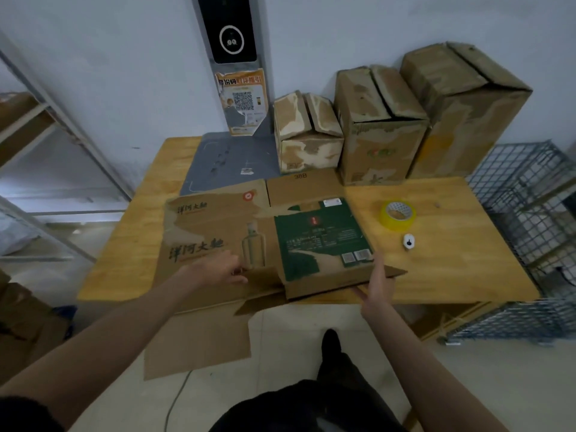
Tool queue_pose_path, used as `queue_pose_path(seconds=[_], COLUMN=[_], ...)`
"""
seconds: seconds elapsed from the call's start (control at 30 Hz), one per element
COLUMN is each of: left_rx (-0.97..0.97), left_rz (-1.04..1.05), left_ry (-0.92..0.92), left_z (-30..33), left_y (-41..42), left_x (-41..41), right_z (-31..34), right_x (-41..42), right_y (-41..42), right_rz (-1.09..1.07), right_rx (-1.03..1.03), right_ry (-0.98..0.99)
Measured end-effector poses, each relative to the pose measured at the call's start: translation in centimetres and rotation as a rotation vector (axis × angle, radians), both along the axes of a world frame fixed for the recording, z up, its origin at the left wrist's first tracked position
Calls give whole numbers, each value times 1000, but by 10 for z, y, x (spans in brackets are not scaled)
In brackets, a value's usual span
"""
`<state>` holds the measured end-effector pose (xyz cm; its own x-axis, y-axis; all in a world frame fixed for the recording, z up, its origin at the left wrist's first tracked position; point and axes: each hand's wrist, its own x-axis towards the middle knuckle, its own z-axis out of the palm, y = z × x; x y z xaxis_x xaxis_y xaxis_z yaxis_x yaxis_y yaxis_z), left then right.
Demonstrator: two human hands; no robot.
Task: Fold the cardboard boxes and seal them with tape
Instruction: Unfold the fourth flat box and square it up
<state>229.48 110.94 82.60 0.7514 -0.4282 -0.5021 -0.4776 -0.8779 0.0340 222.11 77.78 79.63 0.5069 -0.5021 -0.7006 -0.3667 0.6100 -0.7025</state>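
Head view: flattened cardboard box on the desk.
Left hand pinches a bottom flap; right hand, its grip partly closed, holds the box's right edge.

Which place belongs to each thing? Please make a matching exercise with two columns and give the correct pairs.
Things:
1. roll of yellow tape
2. flattened cardboard box
3. three folded boxes
4. wire cage

Places:
A. standing in a row at the back of the table, by the wall
B. beside the table, off its right edge
C. lying on the bare wood, to the right of the flat cardboard
D. lying flat at the near edge of the table, with the left hand and the right hand on it

Pairs: 1-C, 2-D, 3-A, 4-B
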Motion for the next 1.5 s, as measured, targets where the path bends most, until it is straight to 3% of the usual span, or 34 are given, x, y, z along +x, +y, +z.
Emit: queue_pose_path(seconds=[0.17, 0.33, 0.53, 0.9, 1.07, 1.3, 1.5], left_rx=[45, 54, -68, -148, -175, -283, -400], left_rz=[138, 148, 204, 120, 122, 166, 303], left_ry=[7, -47, -161, -385, -460, -529, -583], left_z=[-43, -43, 20, 166, 207, 286, 347], left_y=[-18, -21, -11, -46, -55, -40, -23], left_x=[-33, -38, -21, 8, 12, 40, 78], right_z=[-19, -39, -38, 18, 27, 83, 246], right_x=[-10, -29, -51, -44, -14, 51, 84], right_y=[-7, -12, 11, 38, 42, -16, -39], right_rz=[43, 38, 75, 155, 133, 113, 133], right_rx=[15, 9, 2, 36, 8, -498, -695], right_ry=[-18, -63, -98, -378, -223, -288, -427])
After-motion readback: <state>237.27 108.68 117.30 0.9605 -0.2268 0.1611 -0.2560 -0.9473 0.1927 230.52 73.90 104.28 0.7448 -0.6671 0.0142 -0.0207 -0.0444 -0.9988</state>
